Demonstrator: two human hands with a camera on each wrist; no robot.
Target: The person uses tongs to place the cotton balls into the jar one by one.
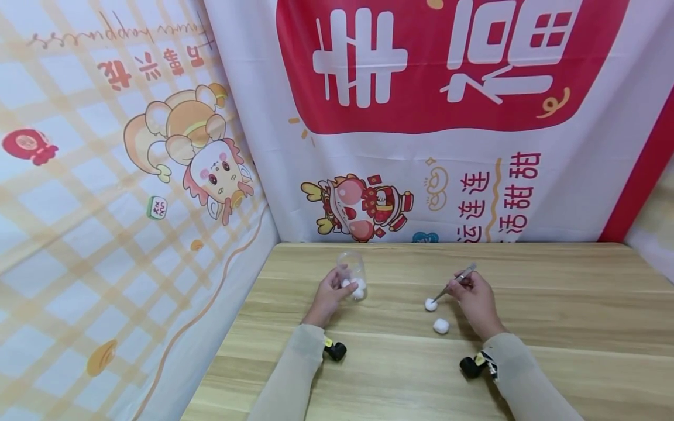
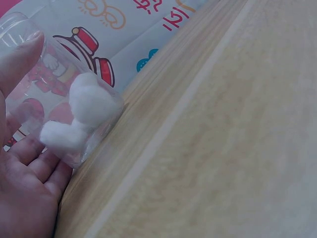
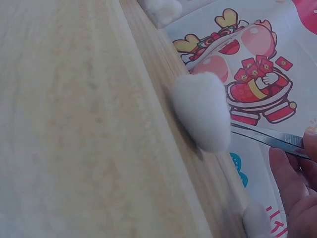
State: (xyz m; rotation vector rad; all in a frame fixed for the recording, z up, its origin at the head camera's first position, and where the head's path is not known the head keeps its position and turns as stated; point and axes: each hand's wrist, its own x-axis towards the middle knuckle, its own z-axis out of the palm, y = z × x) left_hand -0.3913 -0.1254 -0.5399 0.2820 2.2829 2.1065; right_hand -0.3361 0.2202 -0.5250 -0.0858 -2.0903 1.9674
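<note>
My left hand (image 1: 332, 292) holds a clear plastic jar (image 1: 351, 264), thumb on one side and fingers on the other. White cotton balls (image 2: 94, 101) lie in the jar's lower part, and its base is at the tabletop. Between thumb and fingers, my right hand (image 1: 476, 301) pinches metal tweezers (image 1: 454, 285) slanting down to the left. Their tips meet a cotton ball (image 1: 430, 304); whether they grip it I cannot tell. A second cotton ball (image 1: 441, 326) lies nearer me. In the right wrist view, a large cotton ball (image 3: 203, 111) hides the tips of the tweezers.
Both hands work over a light wood-grain table (image 1: 389, 374). A printed white and red cloth (image 1: 432, 152) hangs behind its far edge, and a checked cloth (image 1: 105, 234) hangs along the left side. A small black camera (image 1: 335, 351) sits at the left wrist.
</note>
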